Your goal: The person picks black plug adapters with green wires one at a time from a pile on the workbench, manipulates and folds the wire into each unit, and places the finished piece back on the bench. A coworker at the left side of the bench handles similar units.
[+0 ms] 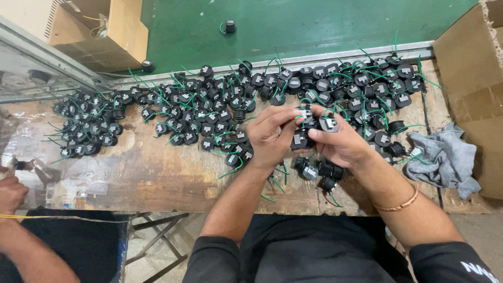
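Observation:
My left hand [270, 137] and my right hand [343, 141] meet over the worn wooden bench [157, 173]. Both pinch a small black round part with a grey face and a green wire [304, 116]. My right hand also cups another such black part [329, 123] and one more [301, 140] sits between the palms. A long heap of the same black parts with green wires [209, 107] stretches across the bench beyond my hands. A few more black parts [319, 172] lie just below my wrists.
A grey rag [445, 157] lies at the right beside a cardboard box [471, 68]. Another cardboard box [105, 31] stands at the back left on the green surface [314, 26]. Another person's hand [11, 194] holding a yellow wire shows at the left edge.

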A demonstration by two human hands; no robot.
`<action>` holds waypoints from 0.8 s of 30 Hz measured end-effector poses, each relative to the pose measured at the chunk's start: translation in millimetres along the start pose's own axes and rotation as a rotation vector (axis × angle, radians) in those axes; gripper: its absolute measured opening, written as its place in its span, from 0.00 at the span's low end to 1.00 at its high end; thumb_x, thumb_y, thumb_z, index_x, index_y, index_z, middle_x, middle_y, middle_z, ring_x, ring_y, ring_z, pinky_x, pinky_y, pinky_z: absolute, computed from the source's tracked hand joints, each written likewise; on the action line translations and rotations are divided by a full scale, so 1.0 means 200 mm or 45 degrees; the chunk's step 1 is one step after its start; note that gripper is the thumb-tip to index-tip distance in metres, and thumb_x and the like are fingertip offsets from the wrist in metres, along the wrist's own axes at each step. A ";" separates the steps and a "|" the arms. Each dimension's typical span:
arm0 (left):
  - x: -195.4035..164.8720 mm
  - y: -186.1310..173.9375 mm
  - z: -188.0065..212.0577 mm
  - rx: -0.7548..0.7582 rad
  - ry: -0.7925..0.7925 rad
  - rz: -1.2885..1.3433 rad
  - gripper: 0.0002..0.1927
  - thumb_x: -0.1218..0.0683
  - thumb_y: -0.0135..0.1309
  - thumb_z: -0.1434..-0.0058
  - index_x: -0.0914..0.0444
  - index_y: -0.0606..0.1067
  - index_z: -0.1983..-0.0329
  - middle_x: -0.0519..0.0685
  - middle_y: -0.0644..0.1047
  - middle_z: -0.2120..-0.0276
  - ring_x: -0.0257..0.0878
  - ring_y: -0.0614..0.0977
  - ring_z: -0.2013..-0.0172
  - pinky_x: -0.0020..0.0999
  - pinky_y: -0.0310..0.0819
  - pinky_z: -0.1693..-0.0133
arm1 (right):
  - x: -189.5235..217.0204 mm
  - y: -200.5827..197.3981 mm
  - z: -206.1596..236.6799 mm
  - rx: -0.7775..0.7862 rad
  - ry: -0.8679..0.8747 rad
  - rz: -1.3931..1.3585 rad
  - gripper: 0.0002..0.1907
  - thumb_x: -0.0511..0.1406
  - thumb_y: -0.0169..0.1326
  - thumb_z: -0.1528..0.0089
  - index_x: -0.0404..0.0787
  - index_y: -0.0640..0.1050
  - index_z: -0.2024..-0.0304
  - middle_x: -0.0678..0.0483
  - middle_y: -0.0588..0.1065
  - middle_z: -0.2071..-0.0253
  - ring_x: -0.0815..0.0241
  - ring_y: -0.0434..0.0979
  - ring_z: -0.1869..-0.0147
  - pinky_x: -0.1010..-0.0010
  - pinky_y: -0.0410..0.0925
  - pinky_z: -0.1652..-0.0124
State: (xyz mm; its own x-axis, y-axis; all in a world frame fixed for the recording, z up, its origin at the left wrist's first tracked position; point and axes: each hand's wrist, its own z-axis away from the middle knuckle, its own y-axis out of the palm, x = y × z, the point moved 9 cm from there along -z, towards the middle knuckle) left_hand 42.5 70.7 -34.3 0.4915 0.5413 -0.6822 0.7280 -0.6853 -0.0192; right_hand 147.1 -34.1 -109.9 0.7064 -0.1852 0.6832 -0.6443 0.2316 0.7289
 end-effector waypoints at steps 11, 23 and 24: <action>-0.18 -0.01 -0.09 0.114 0.342 -0.210 0.10 0.68 0.60 0.37 0.65 0.74 0.56 0.52 0.81 0.56 0.46 0.84 0.57 0.37 0.80 0.56 | 0.04 -0.04 0.00 -0.040 -0.037 -0.052 0.32 0.24 0.57 0.39 0.35 0.67 0.32 0.46 0.75 0.48 0.51 0.81 0.51 0.59 0.78 0.60; 0.09 0.05 -0.04 0.175 -0.243 0.145 0.09 0.62 0.68 0.42 0.64 0.78 0.62 0.50 0.82 0.58 0.40 0.83 0.57 0.31 0.77 0.53 | 0.14 -0.03 0.03 -0.137 -0.239 0.185 0.30 0.26 0.61 0.40 0.35 0.69 0.36 0.51 0.75 0.50 0.57 0.80 0.50 0.62 0.77 0.58; 0.14 0.06 -0.02 0.135 -0.368 0.267 0.09 0.62 0.68 0.41 0.64 0.77 0.63 0.49 0.81 0.58 0.38 0.82 0.58 0.30 0.77 0.54 | 0.13 -0.02 0.03 -0.122 -0.247 0.217 0.29 0.25 0.61 0.40 0.34 0.70 0.36 0.51 0.75 0.50 0.58 0.80 0.49 0.62 0.77 0.58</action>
State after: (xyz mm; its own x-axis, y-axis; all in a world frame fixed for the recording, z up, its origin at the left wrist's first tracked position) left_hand 66.4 78.8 -50.6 0.4588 0.2343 -0.8571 0.5647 -0.8216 0.0777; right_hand 166.3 -45.2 -95.3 0.5148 -0.3132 0.7980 -0.7118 0.3626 0.6015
